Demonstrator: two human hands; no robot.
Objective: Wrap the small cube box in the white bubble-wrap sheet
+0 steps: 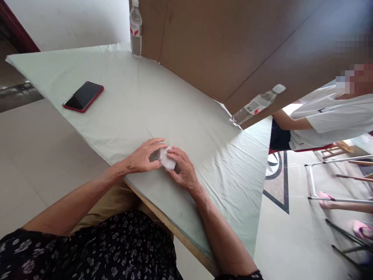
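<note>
Near the table's front edge, both hands meet at a small white wad that looks like crumpled paper or tissue. My left hand comes from the left, its curved thumb and fingertips closed on the wad's left side. On the other side, my right hand pinches it, fingers over the top and thumb below. The fingers partly cover the wad, so its exact kind is unclear. It is held at or just above the pale green cloth on the table.
A phone in a red case lies at the left. Tall brown cardboard panels stand along the back. One water bottle stands upright by them; another bottle is near their right end. At the right sits a person in a white shirt.
</note>
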